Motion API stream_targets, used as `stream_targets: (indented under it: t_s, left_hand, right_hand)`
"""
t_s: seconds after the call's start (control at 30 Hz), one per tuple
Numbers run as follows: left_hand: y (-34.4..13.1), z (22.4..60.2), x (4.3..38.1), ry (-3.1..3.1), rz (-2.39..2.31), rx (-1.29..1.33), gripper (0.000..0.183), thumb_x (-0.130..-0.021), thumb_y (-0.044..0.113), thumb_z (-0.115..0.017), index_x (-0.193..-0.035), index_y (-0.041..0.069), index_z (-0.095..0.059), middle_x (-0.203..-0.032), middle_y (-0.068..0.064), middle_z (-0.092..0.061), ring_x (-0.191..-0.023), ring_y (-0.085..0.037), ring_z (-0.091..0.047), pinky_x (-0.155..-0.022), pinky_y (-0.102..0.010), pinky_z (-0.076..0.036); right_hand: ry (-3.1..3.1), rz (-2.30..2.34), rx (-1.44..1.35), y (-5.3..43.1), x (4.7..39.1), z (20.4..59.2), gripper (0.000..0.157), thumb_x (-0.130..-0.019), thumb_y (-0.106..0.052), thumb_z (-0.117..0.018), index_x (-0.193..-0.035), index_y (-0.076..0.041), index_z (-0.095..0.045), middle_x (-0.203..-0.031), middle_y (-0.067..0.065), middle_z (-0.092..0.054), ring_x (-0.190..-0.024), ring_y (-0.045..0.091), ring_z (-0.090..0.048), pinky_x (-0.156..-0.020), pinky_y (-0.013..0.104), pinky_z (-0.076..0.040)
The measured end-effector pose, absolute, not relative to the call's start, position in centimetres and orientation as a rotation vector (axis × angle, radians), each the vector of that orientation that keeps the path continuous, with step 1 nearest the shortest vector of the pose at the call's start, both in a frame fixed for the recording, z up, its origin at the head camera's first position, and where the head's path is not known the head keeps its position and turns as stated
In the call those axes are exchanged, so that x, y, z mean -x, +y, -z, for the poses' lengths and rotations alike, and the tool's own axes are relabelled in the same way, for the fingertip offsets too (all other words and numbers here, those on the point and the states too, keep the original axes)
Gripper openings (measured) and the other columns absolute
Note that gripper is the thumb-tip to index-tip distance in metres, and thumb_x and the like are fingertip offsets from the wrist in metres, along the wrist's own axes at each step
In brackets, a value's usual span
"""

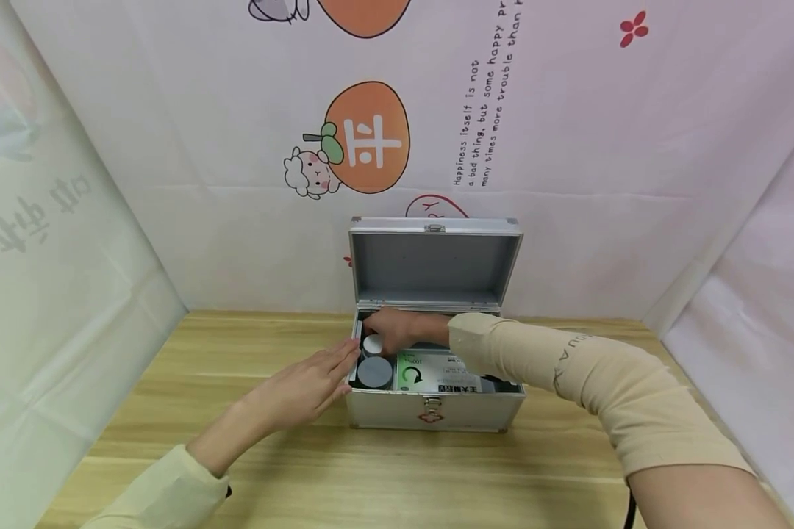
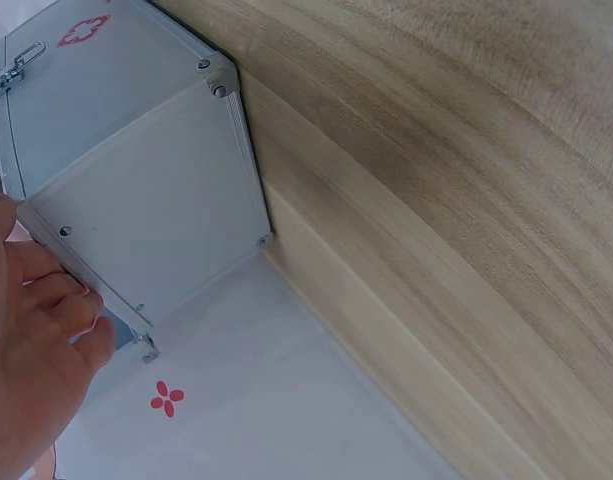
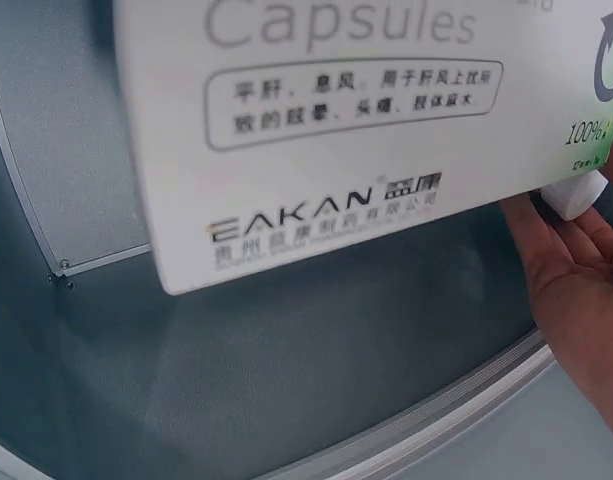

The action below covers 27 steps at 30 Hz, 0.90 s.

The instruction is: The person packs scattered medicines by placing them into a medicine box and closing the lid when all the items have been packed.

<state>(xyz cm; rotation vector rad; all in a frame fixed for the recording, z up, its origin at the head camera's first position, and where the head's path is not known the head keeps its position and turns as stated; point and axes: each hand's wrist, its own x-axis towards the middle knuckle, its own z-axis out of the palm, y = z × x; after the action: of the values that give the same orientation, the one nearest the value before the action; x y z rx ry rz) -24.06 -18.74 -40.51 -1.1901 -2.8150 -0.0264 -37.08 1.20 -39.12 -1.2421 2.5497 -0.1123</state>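
A silver first-aid case [image 1: 430, 411] stands on the table with its lid [image 1: 430, 268] raised. My right hand [image 1: 397, 328] reaches into its back left corner, fingers curled about a small white-capped bottle [image 1: 373, 344]. In the right wrist view a white piece [image 3: 574, 195] shows between the thumb and fingers; the rest is hidden. My left hand [image 1: 314, 378] rests on the case's left rim, fingers extended; the left wrist view shows the fingertips [image 2: 81, 310] at that edge. A grey-lidded jar [image 1: 375, 373] sits in front of the bottle, beside a white and green capsule box [image 1: 430, 371].
The case's front latch [image 1: 432, 405] hangs above a red cross mark. Behind the case rises a printed cloth backdrop [image 1: 569, 184], with more cloth on both sides. The wooden table [image 1: 384, 477] extends in front of the case. My right forearm crosses over the case's right part.
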Motion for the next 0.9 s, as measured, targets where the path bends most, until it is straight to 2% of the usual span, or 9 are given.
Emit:
stream_targets:
  t_s: [0.17, 0.33, 0.47, 0.9]
  left_hand:
    - [-18.5, 40.6, 24.0, -2.821, 0.042, 1.191, 0.058, -0.109, 0.035, -0.038, -0.153, -0.002, -0.034, -0.162, -0.021, -0.028, -0.15, -0.031, -0.031, -0.117, -0.049, -0.037]
    - [-18.6, 40.6, 23.9, -2.833, 0.048, 1.176, 0.058, -0.109, 0.035, -0.038, -0.153, -0.002, -0.034, -0.162, -0.021, -0.027, -0.15, -0.031, -0.031, -0.117, -0.049, -0.037]
    - [-18.6, 40.5, 23.9, -2.839, 0.055, 1.172, 0.058, -0.109, 0.035, -0.038, -0.153, -0.002, -0.034, -0.162, -0.021, -0.028, -0.149, -0.032, -0.033, -0.117, -0.048, -0.038]
    - [-18.6, 40.6, 23.7, -2.795, 0.085, 1.181, 0.057, -0.108, 0.033, -0.04, -0.152, -0.003, -0.036, -0.161, -0.022, -0.031, -0.146, -0.034, -0.038, -0.116, -0.049, -0.039]
  right_hand:
    - [2.511, 0.155, 1.24, 1.9, 36.8, 38.2, 0.027, -0.084, -0.013, -0.08, -0.108, -0.007, -0.068, -0.101, 0.005, -0.072, -0.085, 0.011, -0.062, -0.075, 0.023, -0.052]
    - [2.492, 0.266, 1.181, 3.1, 36.3, 36.7, 0.036, -0.082, -0.013, -0.082, -0.113, -0.003, -0.067, -0.111, 0.01, -0.073, -0.1, 0.017, -0.07, -0.085, 0.024, -0.057]
    - [2.513, 0.331, 1.193, 4.5, 35.6, 35.5, 0.042, -0.084, -0.015, -0.081, -0.12, 0.0, -0.065, -0.118, 0.013, -0.071, -0.109, 0.022, -0.07, -0.091, 0.025, -0.057]
    - [2.582, 0.567, 1.305, 8.3, 32.0, 31.1, 0.039, -0.091, -0.017, -0.073, -0.126, -0.001, -0.065, -0.124, 0.014, -0.069, -0.113, 0.024, -0.069, -0.096, 0.031, -0.057]
